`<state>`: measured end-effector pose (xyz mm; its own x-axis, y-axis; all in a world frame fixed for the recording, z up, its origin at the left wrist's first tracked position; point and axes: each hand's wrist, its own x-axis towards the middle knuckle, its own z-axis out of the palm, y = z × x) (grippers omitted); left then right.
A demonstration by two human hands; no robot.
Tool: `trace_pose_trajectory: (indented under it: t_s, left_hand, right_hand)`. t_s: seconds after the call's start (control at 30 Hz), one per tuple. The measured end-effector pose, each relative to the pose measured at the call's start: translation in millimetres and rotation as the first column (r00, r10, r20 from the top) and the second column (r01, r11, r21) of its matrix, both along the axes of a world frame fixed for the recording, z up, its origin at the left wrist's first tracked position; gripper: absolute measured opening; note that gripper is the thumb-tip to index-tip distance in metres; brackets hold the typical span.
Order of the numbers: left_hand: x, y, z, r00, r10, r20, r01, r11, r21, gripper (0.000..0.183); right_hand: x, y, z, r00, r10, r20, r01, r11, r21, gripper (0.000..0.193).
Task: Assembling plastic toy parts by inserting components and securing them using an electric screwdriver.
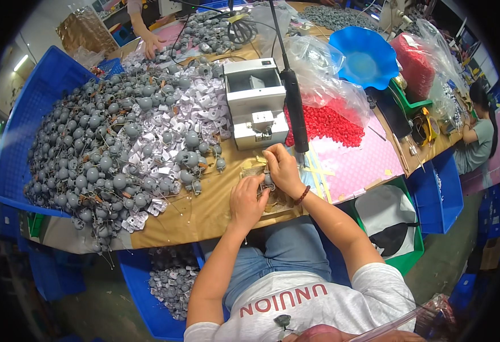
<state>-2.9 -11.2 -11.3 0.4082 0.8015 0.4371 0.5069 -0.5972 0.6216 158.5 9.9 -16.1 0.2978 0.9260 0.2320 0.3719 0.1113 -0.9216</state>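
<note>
Both my hands meet over a small work spot at the table's front edge. My left hand (246, 200) has its fingers closed on a small grey round plastic part (268, 180). From the other side my right hand (284, 172) curls its fingers round the same part, which they partly hide. Beneath them is a flat block or fixture (278, 206), mostly covered. A black electric screwdriver (296, 114) hangs point down just beyond my right hand. Behind it stands a grey-white bench machine (255, 105) with an open top tray.
Left lies a large heap of grey round parts with wires (90, 154), mixed with white plastic pieces (204, 102). A blue crate (19, 137) borders it. Small red parts (341, 122) and a blue bowl (364, 57) are at right. Another person's hand (150, 43) touches the far heap.
</note>
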Motion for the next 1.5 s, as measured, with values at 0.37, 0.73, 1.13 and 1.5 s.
trace_pose_trajectory:
  t_s: [0.37,0.73,1.13,1.5]
  left_hand:
    - [-126.2,-27.3,73.1,0.873,-0.487,-0.024,0.404,0.751,-0.522,0.032]
    - [-223.2,14.4,36.2,0.66,0.443,-0.606,-0.401,0.891,0.215,0.027]
    - [-229.2,22.2,-1.1,0.791,0.37,-0.487,-0.372,0.923,0.097,0.024]
    - [-90.5,-43.3,46.8,1.0,-0.004,0.008,0.005,0.999,-0.05,0.026]
  right_hand:
    - [63.5,-22.4,-5.6,0.847,0.295,-0.442,-0.364,0.928,-0.078,0.02]
    - [97.6,-42.1,-17.6,0.909,0.298,-0.29,-0.361,0.912,-0.196,0.019]
    - [173.6,6.1,-10.5,0.66,-0.006,0.751,-0.024,0.999,0.029,0.009]
    - [167.4,16.9,-20.2,0.752,-0.05,0.657,0.004,0.997,0.072,0.009]
